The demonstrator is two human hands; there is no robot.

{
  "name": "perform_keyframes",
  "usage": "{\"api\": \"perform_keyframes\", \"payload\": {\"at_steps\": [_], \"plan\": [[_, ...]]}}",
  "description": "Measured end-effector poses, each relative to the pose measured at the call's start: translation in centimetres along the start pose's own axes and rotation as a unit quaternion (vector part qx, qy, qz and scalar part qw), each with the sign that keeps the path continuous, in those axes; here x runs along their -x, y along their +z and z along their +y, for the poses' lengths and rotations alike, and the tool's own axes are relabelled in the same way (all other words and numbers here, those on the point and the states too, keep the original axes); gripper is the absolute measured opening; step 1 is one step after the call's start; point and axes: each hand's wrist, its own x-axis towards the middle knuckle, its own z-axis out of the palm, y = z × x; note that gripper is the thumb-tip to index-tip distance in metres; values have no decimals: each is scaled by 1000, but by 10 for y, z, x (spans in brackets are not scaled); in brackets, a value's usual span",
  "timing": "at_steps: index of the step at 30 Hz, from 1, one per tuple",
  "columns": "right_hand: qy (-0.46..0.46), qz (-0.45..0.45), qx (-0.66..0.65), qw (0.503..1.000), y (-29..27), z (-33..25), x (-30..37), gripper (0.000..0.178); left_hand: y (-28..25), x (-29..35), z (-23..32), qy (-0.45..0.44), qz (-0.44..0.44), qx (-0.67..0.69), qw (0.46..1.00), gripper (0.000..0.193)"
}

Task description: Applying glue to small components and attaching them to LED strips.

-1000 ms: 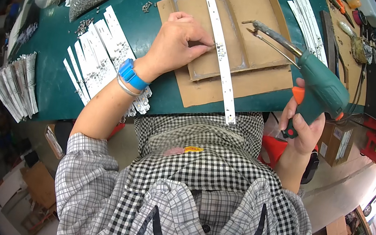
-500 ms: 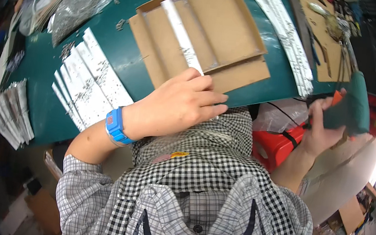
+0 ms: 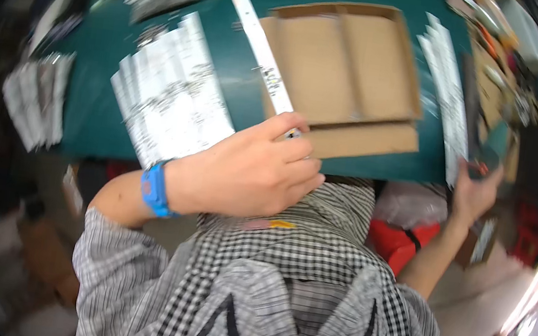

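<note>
Moved: white component strip, from over the tray's left compartment half a second ago to left of it; view has shifted too, but the offset against the tray is real.
Strip now: upper centre of frame, slanting. Far end over green table, near end in the left hand, crossing the left edge of the cardboard under the tray.
Left hand: closed on the strip's near end, thumb and fingers pinching; blue wristband behind it.
Right hand: right side of frame, at the handle of the green gun-shaped tool. Fingers blurred; can't tell from here if gripping or letting go.
Gun: reads smaller than half a second ago, so farther from the head; well apart from the strip.
Tray: brown cardboard, divided, upper centre-right; no strip across its middle now.
Stock: wide fan of strips left of centre, narrow stack of strips at upper right, both on the table.
Meaning: my read, this strip is off the tray and between steps, tool not on it.
</note>
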Motion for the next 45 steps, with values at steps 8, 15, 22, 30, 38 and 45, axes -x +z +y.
{"api": "perform_keyframes", "payload": {"at_steps": [8,15,22,30,38,45], "plan": [[55,-34,-142,988,4,6,-3,56,-16,96,-6,-197,-30,-10,980,26],[53,-51,-219,973,10,20,-7,51,-7,131,-16,-228,-46,-12,973,24],[32,-70,-171,982,9,-9,-5,46,-3,138,-9,-251,-36,25,967,31],[26,-5,-402,915,-5,3,-3,56,-22,134,-26,-278,19,38,960,28],[57,-142,-587,795,-42,-101,65,76,7,99,-150,-415,122,20,901,15],[182,-214,-581,764,-3,-158,112,44,53,58,-219,-470,123,32,873,22]]}}
